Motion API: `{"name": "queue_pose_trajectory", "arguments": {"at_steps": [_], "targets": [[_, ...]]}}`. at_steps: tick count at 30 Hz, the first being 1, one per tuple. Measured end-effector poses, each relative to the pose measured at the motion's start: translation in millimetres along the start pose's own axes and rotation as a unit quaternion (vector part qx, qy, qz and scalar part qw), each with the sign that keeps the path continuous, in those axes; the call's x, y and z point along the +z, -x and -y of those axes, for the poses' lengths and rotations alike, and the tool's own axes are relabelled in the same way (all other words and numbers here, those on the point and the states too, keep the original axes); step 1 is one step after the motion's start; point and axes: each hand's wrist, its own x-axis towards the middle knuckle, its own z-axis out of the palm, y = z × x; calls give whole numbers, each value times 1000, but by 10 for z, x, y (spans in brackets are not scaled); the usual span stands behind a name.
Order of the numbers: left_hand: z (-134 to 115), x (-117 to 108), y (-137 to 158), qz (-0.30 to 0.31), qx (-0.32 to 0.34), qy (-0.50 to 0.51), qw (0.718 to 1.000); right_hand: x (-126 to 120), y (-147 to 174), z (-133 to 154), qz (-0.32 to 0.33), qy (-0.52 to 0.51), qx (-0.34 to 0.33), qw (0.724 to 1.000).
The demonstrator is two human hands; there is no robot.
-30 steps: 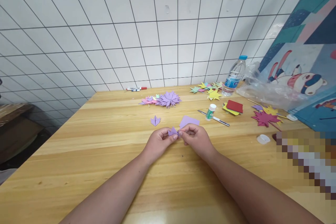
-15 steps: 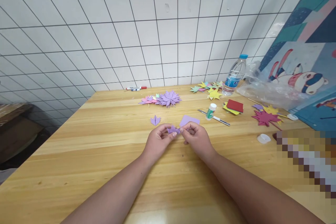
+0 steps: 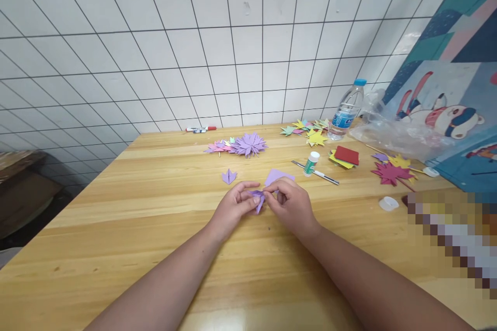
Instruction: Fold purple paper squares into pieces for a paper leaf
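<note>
Between my two hands is a small folded piece of purple paper (image 3: 259, 204), one pointed end hanging down toward the table. My left hand (image 3: 234, 207) pinches its left side between thumb and fingers. At its upper right edge, my right hand (image 3: 288, 201) grips it with thumb and forefinger. Just beyond my right hand lies purple paper (image 3: 280, 176), partly covered by the fingers. A finished-looking purple folded leaf shape (image 3: 229, 176) rests on the table beyond my left hand.
Purple layered paper leaves (image 3: 250, 144) lie farther back. Right of centre are a glue stick (image 3: 311, 163), a craft knife (image 3: 326, 178) and red and yellow paper (image 3: 347, 156). A water bottle (image 3: 347, 111), plastic bag (image 3: 404, 134) and dark red paper leaf (image 3: 392, 172) occupy the right side.
The folded purple paper has turned, so a point now hangs downward below my fingers. My left forefinger has lifted and straightened; my right hand stays pinched at the paper's edge.
</note>
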Motion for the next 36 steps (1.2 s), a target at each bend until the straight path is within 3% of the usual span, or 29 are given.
{"name": "queue_pose_trajectory", "arguments": {"at_steps": [5, 9, 12, 20, 26, 36], "targets": [[10, -6, -12, -23, 7, -10, 1000, 10, 2, -4, 29, 11, -19, 999], [14, 1, -17, -41, 9, -23, 999, 11, -11, -16, 78, -12, -78, 994], [22, 4, -20, -42, 20, -20, 999, 10, -23, -49, 77, -26, -97, 992], [19, 13, -13, -22, 23, -54, 998, 3, -25, -79, 49, -21, -67, 996], [5, 29, 1, -18, 28, -65, 997, 24, -28, -100, 81, -11, -33, 996], [35, 7, -15, -22, 21, -76, 997, 33, -14, -76, 103, 17, -37, 994]]}}
